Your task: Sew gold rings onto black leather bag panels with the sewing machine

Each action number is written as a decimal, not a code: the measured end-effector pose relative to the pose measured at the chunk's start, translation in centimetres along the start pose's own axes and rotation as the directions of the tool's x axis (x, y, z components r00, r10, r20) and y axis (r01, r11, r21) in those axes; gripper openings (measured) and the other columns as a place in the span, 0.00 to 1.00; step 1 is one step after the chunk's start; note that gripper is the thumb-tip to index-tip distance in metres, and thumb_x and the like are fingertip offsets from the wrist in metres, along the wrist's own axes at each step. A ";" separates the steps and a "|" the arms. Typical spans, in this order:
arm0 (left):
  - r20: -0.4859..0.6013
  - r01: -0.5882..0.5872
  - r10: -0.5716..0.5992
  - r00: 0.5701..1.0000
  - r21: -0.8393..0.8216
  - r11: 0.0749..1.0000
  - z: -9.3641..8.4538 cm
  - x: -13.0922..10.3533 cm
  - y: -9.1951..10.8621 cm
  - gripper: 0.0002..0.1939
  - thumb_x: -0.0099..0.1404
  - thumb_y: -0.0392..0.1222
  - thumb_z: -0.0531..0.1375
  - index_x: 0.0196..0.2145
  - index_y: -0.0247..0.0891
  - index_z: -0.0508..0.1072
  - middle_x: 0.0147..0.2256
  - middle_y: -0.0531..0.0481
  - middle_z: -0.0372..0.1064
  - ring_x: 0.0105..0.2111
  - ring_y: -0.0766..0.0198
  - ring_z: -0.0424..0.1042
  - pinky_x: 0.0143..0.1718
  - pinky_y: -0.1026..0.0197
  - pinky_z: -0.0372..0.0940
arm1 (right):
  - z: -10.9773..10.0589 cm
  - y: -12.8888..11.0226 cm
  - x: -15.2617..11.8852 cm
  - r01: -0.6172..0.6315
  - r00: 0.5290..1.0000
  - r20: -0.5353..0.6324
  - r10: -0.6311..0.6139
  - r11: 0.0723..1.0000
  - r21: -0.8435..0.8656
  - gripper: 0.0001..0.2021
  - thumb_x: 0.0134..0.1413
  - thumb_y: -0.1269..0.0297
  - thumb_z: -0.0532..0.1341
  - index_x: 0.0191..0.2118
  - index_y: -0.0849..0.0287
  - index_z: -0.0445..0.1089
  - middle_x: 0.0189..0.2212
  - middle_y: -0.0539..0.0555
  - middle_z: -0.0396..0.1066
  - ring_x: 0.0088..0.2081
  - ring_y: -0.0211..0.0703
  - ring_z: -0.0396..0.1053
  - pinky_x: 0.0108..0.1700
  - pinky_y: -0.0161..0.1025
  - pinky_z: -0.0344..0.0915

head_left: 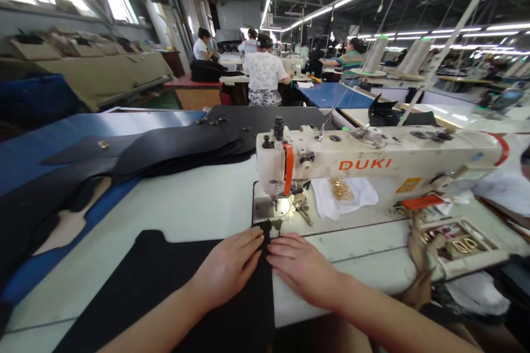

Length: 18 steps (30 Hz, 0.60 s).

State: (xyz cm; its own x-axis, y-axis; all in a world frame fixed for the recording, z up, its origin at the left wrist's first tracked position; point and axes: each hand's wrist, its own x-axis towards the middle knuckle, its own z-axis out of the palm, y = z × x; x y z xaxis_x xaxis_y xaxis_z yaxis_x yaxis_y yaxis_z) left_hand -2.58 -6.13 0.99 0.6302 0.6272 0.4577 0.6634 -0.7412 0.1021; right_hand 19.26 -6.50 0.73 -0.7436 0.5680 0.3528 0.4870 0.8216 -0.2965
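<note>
A large black fabric piece (174, 281) lies on the pale sewing table, its narrow top corner just in front of the machine's metal needle plate (265, 208). My left hand (232, 267) rests on this piece with its fingers together, pressing it down near the right edge. Facing it, my right hand (306, 270) has its fingertips at the fabric's right edge, fingers close together and pointing left. Both hands are just below the needle area of the white sewing machine (372, 160). What lies under the fingertips is hidden.
Stacked black pieces (186, 146) lie at the left and behind. A white bag of gold-coloured parts (342, 190) sits under the machine arm. At the right is a tray (459, 242) with metal buckles. Several people work farther back, one in a white patterned shirt (265, 71).
</note>
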 end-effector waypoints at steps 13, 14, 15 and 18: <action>0.000 0.101 -0.102 0.995 0.125 0.987 -3.5 -2.0 1.6 0.23 0.66 0.43 0.54 0.58 0.39 0.63 0.58 0.44 0.62 0.57 0.54 0.63 0.54 0.52 0.65 | -0.2 0.4 2.4 -0.167 0.986 -0.041 0.163 0.971 -0.169 0.09 0.58 0.68 0.58 0.44 0.58 0.71 0.33 0.54 0.68 0.39 0.46 0.65 0.44 0.43 0.65; 0.030 0.093 -0.099 0.995 0.168 0.981 -4.0 -3.2 2.2 0.26 0.65 0.45 0.55 0.60 0.40 0.60 0.59 0.44 0.60 0.57 0.53 0.62 0.54 0.52 0.66 | 0.0 0.4 2.3 -0.165 0.986 -0.046 0.160 0.973 -0.164 0.09 0.58 0.69 0.57 0.44 0.58 0.71 0.33 0.54 0.68 0.39 0.46 0.65 0.44 0.43 0.66; 0.073 0.063 -0.080 0.994 0.207 0.976 -4.4 -4.6 2.8 0.30 0.64 0.48 0.55 0.62 0.40 0.56 0.60 0.44 0.59 0.57 0.52 0.62 0.52 0.53 0.67 | 0.1 0.4 2.2 -0.164 0.986 -0.056 0.157 0.975 -0.150 0.09 0.58 0.70 0.57 0.44 0.58 0.71 0.33 0.54 0.69 0.39 0.46 0.65 0.44 0.43 0.66; 0.128 -0.061 0.021 0.992 0.315 0.947 -4.5 -10.1 3.2 0.34 0.63 0.43 0.55 0.64 0.46 0.50 0.55 0.50 0.65 0.50 0.58 0.70 0.46 0.62 0.71 | 0.7 0.3 1.6 -0.158 0.981 -0.121 0.149 0.985 -0.067 0.11 0.58 0.72 0.56 0.45 0.59 0.71 0.35 0.55 0.70 0.40 0.46 0.66 0.46 0.44 0.67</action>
State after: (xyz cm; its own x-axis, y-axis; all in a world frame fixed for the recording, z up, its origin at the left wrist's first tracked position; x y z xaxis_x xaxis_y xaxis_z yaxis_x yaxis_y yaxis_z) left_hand -8.67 -15.92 0.62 0.6904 0.6369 0.3432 0.7173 -0.6645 -0.2096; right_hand 17.88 -5.33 0.62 -0.6017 0.6859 0.4092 0.6278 0.7229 -0.2887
